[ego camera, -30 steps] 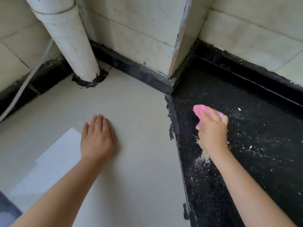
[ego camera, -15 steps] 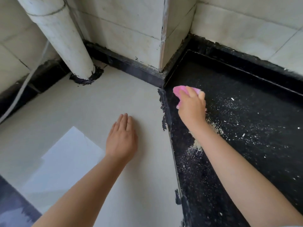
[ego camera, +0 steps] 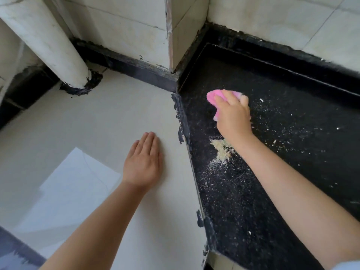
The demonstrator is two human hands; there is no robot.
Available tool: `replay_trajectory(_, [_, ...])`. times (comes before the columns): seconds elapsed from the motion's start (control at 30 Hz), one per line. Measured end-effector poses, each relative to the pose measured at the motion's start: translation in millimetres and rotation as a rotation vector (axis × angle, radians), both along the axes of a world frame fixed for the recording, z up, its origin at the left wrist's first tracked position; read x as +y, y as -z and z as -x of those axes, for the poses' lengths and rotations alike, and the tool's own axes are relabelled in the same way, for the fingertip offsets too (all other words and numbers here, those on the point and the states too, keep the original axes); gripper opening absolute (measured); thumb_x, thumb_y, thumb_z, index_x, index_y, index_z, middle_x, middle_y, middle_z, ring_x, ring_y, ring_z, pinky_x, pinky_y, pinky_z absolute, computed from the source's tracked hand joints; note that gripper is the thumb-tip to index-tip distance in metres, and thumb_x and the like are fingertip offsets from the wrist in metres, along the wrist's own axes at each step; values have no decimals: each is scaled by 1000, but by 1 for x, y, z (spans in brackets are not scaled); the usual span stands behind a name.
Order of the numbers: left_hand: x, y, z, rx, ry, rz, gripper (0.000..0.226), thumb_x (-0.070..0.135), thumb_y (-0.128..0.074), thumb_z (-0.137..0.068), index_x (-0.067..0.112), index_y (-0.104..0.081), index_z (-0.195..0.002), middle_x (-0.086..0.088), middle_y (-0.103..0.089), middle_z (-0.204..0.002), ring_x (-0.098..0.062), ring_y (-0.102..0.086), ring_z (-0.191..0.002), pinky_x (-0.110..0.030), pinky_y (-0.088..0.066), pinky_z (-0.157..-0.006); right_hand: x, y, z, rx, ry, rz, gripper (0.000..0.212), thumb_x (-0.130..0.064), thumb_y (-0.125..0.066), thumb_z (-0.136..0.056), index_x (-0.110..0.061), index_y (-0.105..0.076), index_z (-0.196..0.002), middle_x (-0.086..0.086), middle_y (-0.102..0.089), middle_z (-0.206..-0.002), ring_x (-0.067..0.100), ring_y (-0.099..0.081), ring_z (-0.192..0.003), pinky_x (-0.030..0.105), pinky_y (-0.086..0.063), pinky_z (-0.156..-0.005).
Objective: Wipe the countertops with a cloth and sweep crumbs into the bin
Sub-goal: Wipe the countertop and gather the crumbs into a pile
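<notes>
**Crumb pile lying behind the cloth, toward the wrist**

The right hand (ego camera: 232, 115) is gripping a bunched pink cloth (ego camera: 213, 97), its fingers (ego camera: 229, 97) curled over it and pressing it onto the black table (ego camera: 292, 152) near the inner corner. The tan crumb pile (ego camera: 222, 150) is sitting just beside the right wrist, on the person's side of the cloth and close to the black slab's left edge. Finer white specks are lying scattered to the right and toward the near edge. So the next stroke probably needs to pull toward the body, gathering the pile along that edge. The left hand (ego camera: 143, 164) is resting flat on the pale table (ego camera: 87, 117), fingers straight and together, holding nothing; it is well apart from the crumbs. No bin is in view.
</notes>
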State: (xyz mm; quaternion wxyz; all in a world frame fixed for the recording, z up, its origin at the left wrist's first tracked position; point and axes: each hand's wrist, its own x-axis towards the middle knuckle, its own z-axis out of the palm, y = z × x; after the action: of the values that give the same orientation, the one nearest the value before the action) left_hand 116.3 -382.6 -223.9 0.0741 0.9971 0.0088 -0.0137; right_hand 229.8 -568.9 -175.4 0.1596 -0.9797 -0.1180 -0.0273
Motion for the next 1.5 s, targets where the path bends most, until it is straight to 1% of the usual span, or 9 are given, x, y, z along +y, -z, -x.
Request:
replay_trajectory(0.2, [0, 1, 1, -31, 19, -9, 48, 20, -32, -85, -11, -62, -105, -26, -62, -111, -43, -60, -100, -58, -46, -80, 17, 36, 115, -65, -351, -29, 52, -1, -69, -53, -13, -65, -103, 5, -62, -114, 23, -36, -88, 36, -49, -66])
replay_trajectory(0.47, [-8, 2, 20, -218, 172, -85, 43, 13, -35, -79, -9, -64, -103, -23, -65, -107, -39, -63, -97, -48, -47, -85, -47, 32, 53, 7, 36, 69, 54, -1, -46, -86, -24, -40, -135, 2, -34, -143, 29, -25, -125, 38, -25, -104])
replay_trajectory(0.63, [-28, 4, 53, -190, 49, 8, 45, 10, -33, -78, -11, -61, -106, -27, -62, -112, -44, -59, -101, -59, -45, -79, -36, 22, 96, -97, -143, -54, 46, 6, -60, -73, -7, -58, -117, 9, -54, -126, 35, -44, -107, 45, -42, -88])
replay_trajectory(0.77, [-34, 12, 63, -157, 10, 34, 47, 16, -35, -80, -14, -59, -108, -30, -59, -114, -46, -57, -104, -60, -40, -82, -8, 37, 169, -90, -370, -73, 44, -12, -39, -69, -12, -64, -105, 5, -63, -115, 22, -36, -85, 31, -47, -65])
replay_trajectory(0.9, [-35, 13, 63, -168, -5, 34, 45, 12, -33, -82, -13, -57, -110, -29, -58, -117, -45, -55, -107, -57, -31, -89, -22, 46, 161, -84, -321, 27, 48, -7, -40, -70, -13, -60, -113, 6, -60, -120, 29, -41, -90, 37, -47, -67])
replay_trajectory(1.07, [-38, 12, 65, -136, -30, 43, 42, 0, -42, -80, -13, -51, -119, -29, -51, -125, -46, -48, -116, -50, -22, -98, -69, 32, 99, 42, 111, 80, 50, 0, -46, -85, -19, -44, -132, -1, -36, -143, 29, -30, -119, 34, -29, -97])
replay_trajectory(1.2, [-40, 8, 64, -100, -57, 97, 46, 6, -29, -83, -14, -50, -119, -30, -51, -126, -46, -46, -118, -50, -23, -99, -52, 18, 129, -210, -95, -101, 35, -5, -45, -78, -5, -62, -109, 10, -59, -119, 34, -45, -102, 30, -34, -83])
replay_trajectory(1.33, [-37, 11, 64, -122, -32, 98, 47, 11, -29, -83, -14, -53, -115, -30, -53, -123, -46, -49, -116, -55, -33, -96, -26, 31, 211, -180, -348, -72, 41, -7, -41, -72, -11, -65, -104, 4, -61, -117, 25, -43, -86, 32, -42, -71])
replay_trajectory(1.5, [-39, 10, 67, -73, -63, 125, 53, 13, -23, -86, -7, -36, -133, -22, -33, -144, -34, -24, -136, -40, -10, -111, -61, 61, 210, -132, -235, 42, 56, -3, -59, -69, -18, -45, -121, 2, -46, -129, 26, -36, -94, 42, -50, -72])
